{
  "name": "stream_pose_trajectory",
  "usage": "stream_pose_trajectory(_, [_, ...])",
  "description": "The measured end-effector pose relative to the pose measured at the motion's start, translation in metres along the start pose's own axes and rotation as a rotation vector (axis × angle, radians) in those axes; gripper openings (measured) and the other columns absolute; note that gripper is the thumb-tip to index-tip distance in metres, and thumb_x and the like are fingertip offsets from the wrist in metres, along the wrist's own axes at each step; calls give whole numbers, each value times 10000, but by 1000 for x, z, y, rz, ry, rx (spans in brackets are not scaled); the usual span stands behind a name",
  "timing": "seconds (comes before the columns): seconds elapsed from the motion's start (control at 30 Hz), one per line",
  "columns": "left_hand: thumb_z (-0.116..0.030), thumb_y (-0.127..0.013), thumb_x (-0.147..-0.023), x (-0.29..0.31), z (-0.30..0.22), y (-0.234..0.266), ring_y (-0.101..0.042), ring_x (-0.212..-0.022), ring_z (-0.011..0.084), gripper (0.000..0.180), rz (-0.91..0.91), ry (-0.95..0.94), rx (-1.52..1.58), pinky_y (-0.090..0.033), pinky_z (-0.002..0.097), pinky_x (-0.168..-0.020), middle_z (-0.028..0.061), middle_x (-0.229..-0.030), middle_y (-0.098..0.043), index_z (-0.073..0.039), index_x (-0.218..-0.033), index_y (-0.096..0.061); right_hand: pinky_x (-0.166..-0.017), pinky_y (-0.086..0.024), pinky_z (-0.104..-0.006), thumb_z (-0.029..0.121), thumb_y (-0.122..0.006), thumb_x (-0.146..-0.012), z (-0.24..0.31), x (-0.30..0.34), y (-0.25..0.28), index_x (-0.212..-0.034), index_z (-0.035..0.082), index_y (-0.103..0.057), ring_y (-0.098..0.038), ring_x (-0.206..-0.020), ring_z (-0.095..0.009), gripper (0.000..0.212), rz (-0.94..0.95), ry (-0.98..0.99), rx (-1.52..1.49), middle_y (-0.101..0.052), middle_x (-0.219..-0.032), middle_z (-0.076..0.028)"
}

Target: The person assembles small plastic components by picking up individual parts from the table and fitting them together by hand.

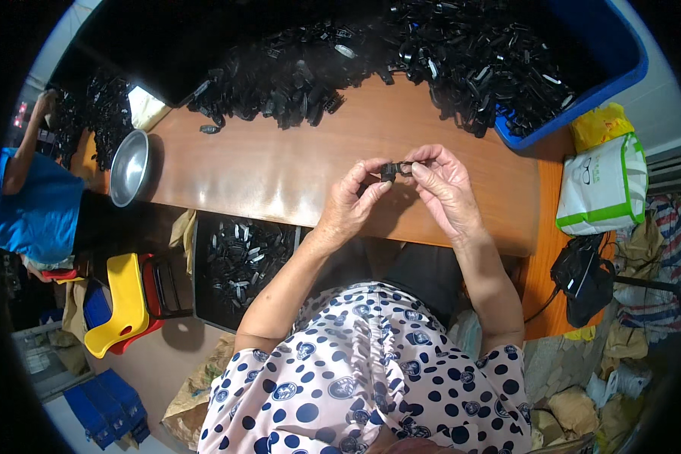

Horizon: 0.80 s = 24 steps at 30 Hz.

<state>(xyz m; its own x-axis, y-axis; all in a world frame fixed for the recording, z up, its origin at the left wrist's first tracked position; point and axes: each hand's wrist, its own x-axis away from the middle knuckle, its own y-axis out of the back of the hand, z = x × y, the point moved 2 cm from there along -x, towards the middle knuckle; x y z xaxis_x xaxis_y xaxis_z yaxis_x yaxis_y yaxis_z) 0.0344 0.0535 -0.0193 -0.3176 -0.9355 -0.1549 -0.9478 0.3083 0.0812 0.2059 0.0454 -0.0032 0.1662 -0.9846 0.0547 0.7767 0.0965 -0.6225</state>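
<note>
My left hand (353, 198) pinches a small black plastic piece (388, 172) between thumb and fingers, above the brown table (265, 163). Close against it, my right hand (448, 189) grips the thin, loop-like end of a black part (405, 169) with thumb and forefinger. The two ends meet or nearly touch; whether they form one part or two I cannot tell. Beyond my hands, a large heap of small black parts (295, 83), some with silvery faces, covers the far side of the table.
A blue bin (617, 94) with more black parts stands far right, and a black bin (204, 261) of parts sits below the table edge. A metal bowl (131, 168) rests at left. Another person in a blue shirt (38, 200) works beyond a yellow chair (125, 303). A white-green bag (594, 185) is right.
</note>
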Motion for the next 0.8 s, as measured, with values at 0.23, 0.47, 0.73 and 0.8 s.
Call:
stream_pose_trajectory(0.23, [-12,-635,-838,8,-3,0,-618,-797,169,262,11,-156,-136,-493,273,-698,88,-898,-626,-16,-1094,-581,-830,-484,-254,5,-602,-875,0,15,-8,-1029,9,-532,-584,-912,-122,169,-3,54,67,-589,-988,-71])
stream_pose_trajectory(0.47, [-49,-641,-859,9,-8,4,-634,-774,134,218,17,-206,-248,-505,247,-696,65,-905,-661,-14,-1066,-585,-782,-482,-240,57,-624,-876,0,19,-4,-1020,23,-543,-576,-869,-107,169,-10,-53,160,-585,-947,-53])
stream_pose_trajectory(0.73, [-43,-694,-765,5,-18,13,-613,-683,276,238,139,-375,-459,-493,348,-608,121,-796,-605,-23,-974,-583,-518,-409,-196,163,-674,-859,16,7,5,-926,47,-550,-540,-641,-63,183,95,-350,505,-600,-777,-24])
stream_pose_trajectory(0.8, [-34,-691,-753,0,-21,17,-616,-703,289,230,183,-416,-476,-494,359,-618,126,-794,-608,-17,-954,-580,-437,-382,-158,128,-653,-871,16,2,12,-884,49,-550,-546,-574,-51,130,143,-554,554,-612,-725,-46])
